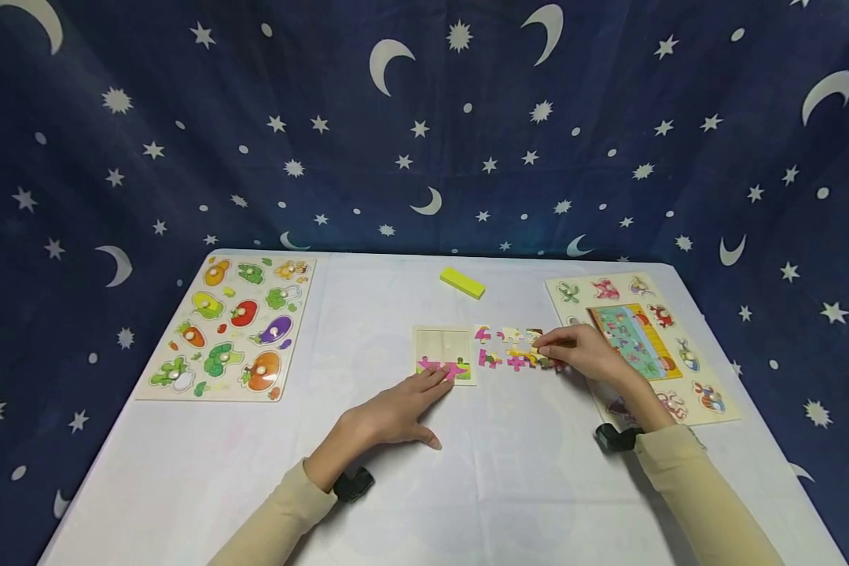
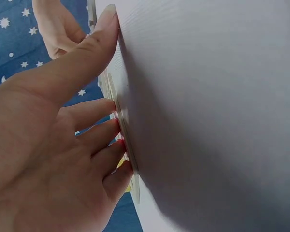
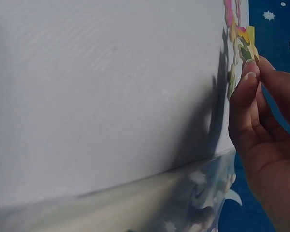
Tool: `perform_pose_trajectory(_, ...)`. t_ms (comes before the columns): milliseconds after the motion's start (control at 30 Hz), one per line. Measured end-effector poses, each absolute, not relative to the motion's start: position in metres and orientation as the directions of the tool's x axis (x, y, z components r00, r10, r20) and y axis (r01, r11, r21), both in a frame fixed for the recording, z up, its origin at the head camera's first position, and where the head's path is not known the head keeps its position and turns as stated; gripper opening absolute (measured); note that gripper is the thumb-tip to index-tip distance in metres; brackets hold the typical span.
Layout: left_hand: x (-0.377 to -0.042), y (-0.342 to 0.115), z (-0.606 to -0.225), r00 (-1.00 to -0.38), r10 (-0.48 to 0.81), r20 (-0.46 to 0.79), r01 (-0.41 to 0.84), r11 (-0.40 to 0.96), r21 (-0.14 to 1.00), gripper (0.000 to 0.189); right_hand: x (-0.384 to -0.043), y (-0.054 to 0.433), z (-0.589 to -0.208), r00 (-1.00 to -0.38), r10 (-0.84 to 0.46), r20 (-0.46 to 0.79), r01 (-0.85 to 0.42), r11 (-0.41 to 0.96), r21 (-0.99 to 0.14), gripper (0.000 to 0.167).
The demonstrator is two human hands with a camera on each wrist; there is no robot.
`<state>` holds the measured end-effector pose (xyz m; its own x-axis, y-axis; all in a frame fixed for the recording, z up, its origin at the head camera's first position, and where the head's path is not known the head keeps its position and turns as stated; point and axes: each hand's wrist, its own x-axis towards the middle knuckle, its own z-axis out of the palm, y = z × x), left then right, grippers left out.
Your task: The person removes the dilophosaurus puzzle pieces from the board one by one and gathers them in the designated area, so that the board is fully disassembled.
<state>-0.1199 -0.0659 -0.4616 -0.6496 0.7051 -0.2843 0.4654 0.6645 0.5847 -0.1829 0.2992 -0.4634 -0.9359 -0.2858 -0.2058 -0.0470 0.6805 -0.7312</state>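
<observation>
The puzzle tray (image 1: 442,343) looks partly filled, pink pieces (image 1: 460,369) lining its near side under the outstretched fingers of the left hand (image 1: 399,409), while loose pieces (image 1: 490,359), apparently left to fit, lie right of it, where the right hand (image 1: 589,354) pinches a yellow-green piece (image 3: 246,46).
</observation>
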Motion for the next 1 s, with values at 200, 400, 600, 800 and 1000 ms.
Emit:
perform_pose_trajectory(200, -0.119, -0.066, -0.462, -0.654, 0.696, -0.296, 0.452, 0.674, 0.585, 0.095, -0.184, 0.303, -0.467, -0.937, -0.270, -0.223, -0.020, 0.677, -0.736, 0.018)
perform_pose_trajectory(400, -0.119, -0.066, -0.463, -0.654, 0.695, -0.298, 0.460, 0.679, 0.572, 0.094, -0.185, 0.301, -0.469, -0.941, -0.256, -0.223, -0.028, 0.713, -0.701, 0.016)
perform_pose_trajectory(600, -0.120, -0.067, -0.462, -0.664, 0.687, -0.297, 0.459, 0.687, 0.563, 0.094, -0.185, 0.298, -0.470, -0.953, -0.235, -0.189, -0.046, 0.732, -0.680, 0.014)
perform_pose_trajectory(800, -0.120, -0.067, -0.461, -0.668, 0.682, -0.298, 0.463, 0.694, 0.552, 0.094, -0.183, 0.288, -0.467, -0.961, -0.225, -0.161, -0.051, 0.716, -0.697, 0.015)
perform_pose_trajectory(1000, -0.119, -0.069, -0.461, -0.673, 0.678, -0.294, 0.469, 0.699, 0.539, 0.094, -0.184, 0.267, -0.466, -0.949, -0.278, -0.150, -0.081, 0.675, -0.734, 0.015)
